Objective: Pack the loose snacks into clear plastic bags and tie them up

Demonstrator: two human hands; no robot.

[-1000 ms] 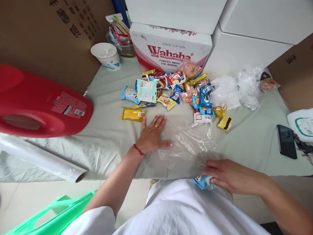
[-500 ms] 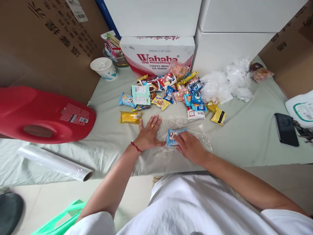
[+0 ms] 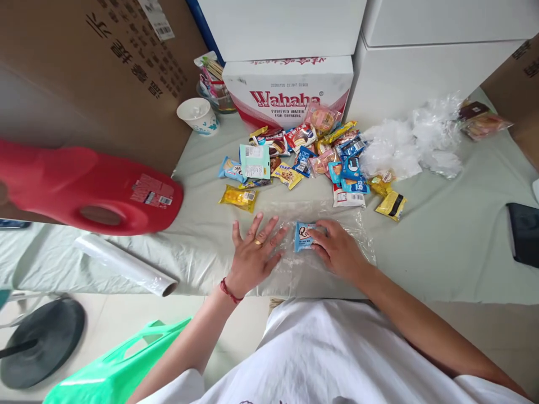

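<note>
A sheet of clear plastic film (image 3: 332, 221) lies flat on the pale green table cover (image 3: 438, 247) in front of me. My left hand (image 3: 255, 252) rests palm down with spread fingers on the film's left edge. My right hand (image 3: 337, 249) holds a small light-blue snack packet (image 3: 304, 234) down on the middle of the film, fingers over its right side. Behind the film lies a heap of small wrapped snacks (image 3: 311, 157), with a yellow packet (image 3: 238, 197) nearest my left hand.
A big red jug (image 3: 92, 188) lies on its side at left, a roll of clear film (image 3: 126, 265) in front of it. A paper cup (image 3: 197, 115), a Wahaha carton (image 3: 288, 90), crumpled plastic (image 3: 404, 148), a dark phone (image 3: 524, 233) and a green bag (image 3: 109, 367) surround the spot.
My right hand came up from the table's near edge with the blue packet and set it on the film. My left hand stayed on the film and spread its fingers.
</note>
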